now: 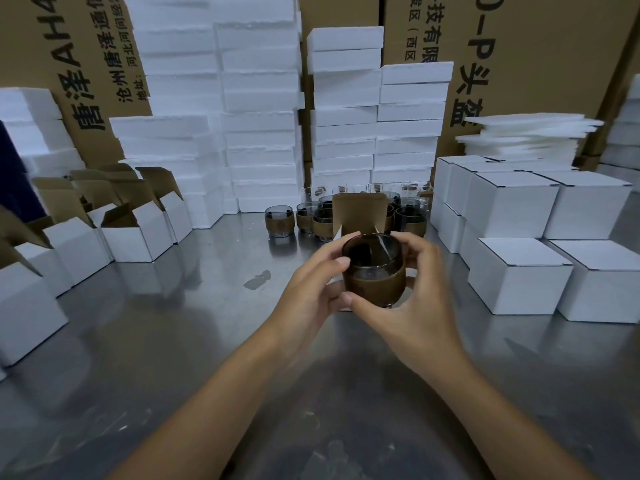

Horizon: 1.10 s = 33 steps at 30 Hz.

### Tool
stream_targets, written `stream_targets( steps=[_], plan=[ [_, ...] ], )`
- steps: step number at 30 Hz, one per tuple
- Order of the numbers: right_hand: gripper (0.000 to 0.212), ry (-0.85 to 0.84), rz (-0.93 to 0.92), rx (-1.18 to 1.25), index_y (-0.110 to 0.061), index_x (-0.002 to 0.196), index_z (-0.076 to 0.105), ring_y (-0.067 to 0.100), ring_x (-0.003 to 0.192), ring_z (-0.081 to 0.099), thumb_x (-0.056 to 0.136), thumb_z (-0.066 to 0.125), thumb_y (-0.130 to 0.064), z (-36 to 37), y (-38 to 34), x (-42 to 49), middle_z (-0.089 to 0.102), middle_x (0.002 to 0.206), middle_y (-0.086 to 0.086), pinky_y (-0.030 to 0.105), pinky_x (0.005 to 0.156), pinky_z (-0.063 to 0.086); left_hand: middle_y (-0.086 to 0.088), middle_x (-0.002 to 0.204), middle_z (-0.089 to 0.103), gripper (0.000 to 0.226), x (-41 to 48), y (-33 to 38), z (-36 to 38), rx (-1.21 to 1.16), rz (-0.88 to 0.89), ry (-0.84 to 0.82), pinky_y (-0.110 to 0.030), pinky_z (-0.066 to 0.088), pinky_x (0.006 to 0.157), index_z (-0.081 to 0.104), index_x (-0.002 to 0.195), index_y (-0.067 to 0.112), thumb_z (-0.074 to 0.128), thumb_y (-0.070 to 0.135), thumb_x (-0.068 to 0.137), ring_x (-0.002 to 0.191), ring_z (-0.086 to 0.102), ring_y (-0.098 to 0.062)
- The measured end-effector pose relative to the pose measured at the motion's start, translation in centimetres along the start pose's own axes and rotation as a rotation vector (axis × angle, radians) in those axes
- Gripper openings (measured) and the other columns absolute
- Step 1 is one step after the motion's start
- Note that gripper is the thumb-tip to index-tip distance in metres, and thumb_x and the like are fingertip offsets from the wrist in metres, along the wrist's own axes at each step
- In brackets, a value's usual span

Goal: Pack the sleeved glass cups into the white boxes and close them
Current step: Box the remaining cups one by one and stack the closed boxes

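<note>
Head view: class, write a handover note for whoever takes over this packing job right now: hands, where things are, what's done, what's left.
Left hand holds the open box; right hand grips a sleeved cup at its mouth, not yet seated.
Done: closed boxes stacked on the right.
Left: seat this cup, close the box, then pack the waiting cups into the empty boxes on the left.

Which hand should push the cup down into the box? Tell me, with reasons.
Right, probably: the right hand wraps the sleeved cup, thumb across its sleeve. The left hand only pinches the rim, beside the open box.
</note>
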State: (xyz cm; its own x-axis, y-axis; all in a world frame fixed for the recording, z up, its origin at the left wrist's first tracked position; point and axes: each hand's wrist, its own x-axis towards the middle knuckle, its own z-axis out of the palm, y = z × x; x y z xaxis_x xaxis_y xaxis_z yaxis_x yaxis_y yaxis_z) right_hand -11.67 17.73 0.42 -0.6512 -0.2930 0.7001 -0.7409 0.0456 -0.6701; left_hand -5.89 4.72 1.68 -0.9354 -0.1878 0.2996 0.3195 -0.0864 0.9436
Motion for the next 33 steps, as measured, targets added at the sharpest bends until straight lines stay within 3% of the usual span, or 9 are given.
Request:
stream_targets(
  steps=[4,7,11,15,21,25,27,30,33],
  plan=[
    [0.077,0.001,-0.049,-0.036,-0.023,0.122,0.042,-0.006,0.109,0.044,0.06,0.087,-0.021,0.09,0.24,-0.06,0.048,0.117,-0.003,0.002,0.084,0.036,-0.002,0.118,0.066,0.042,-0.07,-0.06,-0.15,-0.009,0.047,0.004,-0.025,0.052,0.076,0.061,0.12,0.024,0.05,0.017,0.081,0.108,0.063,-0.021],
    [0.075,-0.003,-0.039,-0.022,-0.019,0.121,0.042,-0.003,0.106,0.048,0.061,0.087,-0.018,0.14,0.38,-0.04,0.049,0.114,-0.004,0.005,0.084,0.039,-0.001,0.119,0.064,0.044,-0.16,-0.22,-0.06,0.007,0.093,0.028,-0.03,0.053,0.08,0.064,0.116,0.025,0.055,0.011,0.076,0.11,0.063,-0.022],
    [0.074,0.0,-0.035,-0.003,-0.022,0.117,0.038,-0.004,0.1,0.051,0.06,0.085,-0.015,0.21,0.46,-0.01,0.05,0.109,-0.009,0.004,0.08,0.039,0.005,0.114,0.065,0.045,-0.3,-0.32,0.18,0.087,0.143,0.05,-0.04,0.052,0.089,0.067,0.108,0.034,0.063,0.022,0.065,0.107,0.063,-0.02],
    [0.075,0.003,-0.044,-0.002,-0.019,0.119,0.038,-0.002,0.1,0.05,0.06,0.085,-0.012,0.24,0.63,0.01,0.05,0.112,-0.002,0.005,0.081,0.039,0.006,0.115,0.064,0.046,-0.36,-0.22,0.24,0.104,0.149,0.051,-0.037,0.051,0.088,0.067,0.107,0.036,0.064,0.026,0.062,0.101,0.064,-0.019],
    [0.074,0.003,-0.027,0.031,-0.018,0.121,0.041,0.001,0.104,0.052,0.06,0.083,-0.011,0.25,0.62,0.11,0.051,0.114,0.0,0.006,0.082,0.04,0.003,0.118,0.063,0.044,-0.34,-0.3,0.28,0.099,0.133,0.054,-0.039,0.053,0.089,0.066,0.109,0.037,0.064,0.028,0.066,0.109,0.062,-0.018],
    [0.067,0.0,0.044,0.113,-0.028,0.118,0.045,0.0,0.106,0.054,0.06,0.078,-0.026,0.16,0.17,0.29,0.055,0.113,-0.01,0.006,0.081,0.041,0.007,0.118,0.065,0.036,-0.28,-0.27,0.29,0.087,0.091,0.031,-0.027,0.053,0.079,0.063,0.116,0.039,0.06,0.031,0.081,0.112,0.062,-0.016],
    [0.064,-0.009,0.107,0.178,-0.029,0.118,0.048,-0.002,0.103,0.056,0.061,0.076,-0.032,0.05,0.06,0.37,0.057,0.111,-0.014,0.007,0.078,0.044,0.004,0.119,0.066,0.037,-0.24,-0.24,0.31,0.087,0.064,0.027,-0.029,0.054,0.079,0.059,0.123,0.034,0.054,0.033,0.086,0.111,0.062,-0.018],
    [0.053,-0.004,0.196,0.297,-0.031,0.111,0.053,-0.004,0.092,0.061,0.063,0.073,-0.036,0.0,0.0,0.52,0.062,0.099,-0.016,0.009,0.069,0.048,0.0,0.113,0.068,0.04,-0.18,-0.25,0.27,0.1,0.026,0.04,-0.037,0.055,0.083,0.058,0.124,0.032,0.051,0.037,0.085,0.1,0.067,-0.023],
    [0.037,0.005,0.248,0.375,-0.032,0.101,0.055,-0.007,0.082,0.062,0.066,0.067,-0.037,-0.01,0.02,0.82,0.064,0.09,-0.019,0.01,0.064,0.049,-0.002,0.095,0.07,0.033,-0.19,-0.14,0.34,0.088,0.02,0.05,-0.029,0.053,0.069,0.062,0.114,0.036,0.054,0.035,0.082,0.073,0.065,-0.018]
  ],
)
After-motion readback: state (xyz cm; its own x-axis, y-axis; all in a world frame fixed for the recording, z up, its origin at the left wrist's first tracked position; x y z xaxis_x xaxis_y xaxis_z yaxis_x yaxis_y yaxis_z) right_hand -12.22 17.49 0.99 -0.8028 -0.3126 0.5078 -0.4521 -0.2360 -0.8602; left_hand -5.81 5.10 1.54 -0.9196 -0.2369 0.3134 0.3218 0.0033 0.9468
